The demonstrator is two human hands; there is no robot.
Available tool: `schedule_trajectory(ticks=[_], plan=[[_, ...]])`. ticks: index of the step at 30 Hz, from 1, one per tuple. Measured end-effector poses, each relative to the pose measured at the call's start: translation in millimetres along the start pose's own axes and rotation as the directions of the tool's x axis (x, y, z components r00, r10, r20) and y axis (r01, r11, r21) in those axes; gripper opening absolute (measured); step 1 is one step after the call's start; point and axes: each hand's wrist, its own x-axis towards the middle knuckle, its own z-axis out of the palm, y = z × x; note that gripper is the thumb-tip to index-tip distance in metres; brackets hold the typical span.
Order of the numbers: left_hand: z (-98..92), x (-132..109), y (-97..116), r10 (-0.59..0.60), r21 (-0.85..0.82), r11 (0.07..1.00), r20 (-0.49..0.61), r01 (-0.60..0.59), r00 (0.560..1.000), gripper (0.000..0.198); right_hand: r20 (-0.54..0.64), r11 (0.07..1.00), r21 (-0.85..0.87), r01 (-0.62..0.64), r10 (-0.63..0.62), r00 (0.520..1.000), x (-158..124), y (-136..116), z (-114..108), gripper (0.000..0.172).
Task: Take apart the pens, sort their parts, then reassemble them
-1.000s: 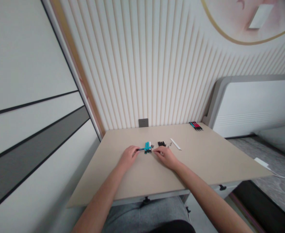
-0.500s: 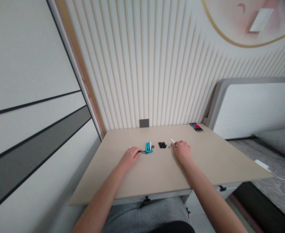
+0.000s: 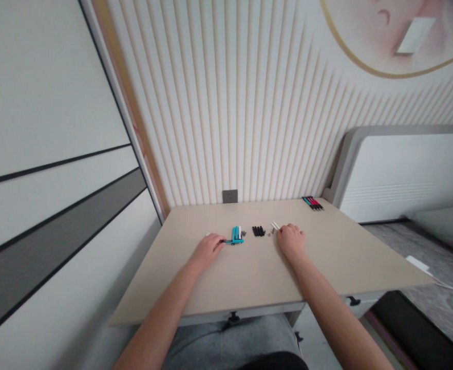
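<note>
My left hand (image 3: 208, 250) rests on the tabletop, its fingers pinched round the dark end of a blue-and-black pen (image 3: 237, 241) that points right. Beside this pen, blue pen barrels (image 3: 234, 233) and a white piece (image 3: 240, 231) lie together, with small grey parts (image 3: 244, 233) next to them. My right hand (image 3: 291, 239) lies on the table with its fingers curled. Two slim white sticks (image 3: 275, 225) stick out from its fingertips; their lower ends are hidden. Just left of that hand are tiny metallic parts (image 3: 271, 232) and a row of short black pieces (image 3: 258, 231).
Several assembled pens (image 3: 313, 203), blue and red with black, lie at the back right of the beige table (image 3: 245, 282). A ribbed wall with a dark socket (image 3: 230, 196) stands behind it. A white cabinet (image 3: 57, 246) is at left, a bed (image 3: 407, 174) at right.
The white stick at my right fingertips now shows as two slim sticks spread apart. My left hand stays in place with the pen.
</note>
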Motion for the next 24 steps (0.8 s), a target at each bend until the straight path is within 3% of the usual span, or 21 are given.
schedule_trajectory(ticks=[12,17,21,24], plan=[[0.0,0.6,0.1,0.009,0.031,0.999,-0.019,-0.008,1.000,0.017,-0.053,0.994,-0.067,0.083,-0.087,0.995,8.3,-2.1,0.3,0.028],[0.2,0.0,-0.7,-0.001,0.028,1.000,-0.032,0.002,0.999,0.016,-0.117,0.977,0.159,0.141,-0.123,0.985,8.5,-2.6,4.6,0.028],[0.1,0.1,-1.6,-0.020,0.042,0.999,-0.047,0.022,0.999,0.016,-0.152,0.791,0.503,0.348,-0.315,0.937,3.0,-11.0,11.5,0.027],[-0.3,0.6,-2.1,-0.033,0.040,0.999,-0.071,0.035,0.997,0.016,-0.209,0.635,0.590,0.499,-0.476,0.854,-4.1,-20.7,11.1,0.026]])
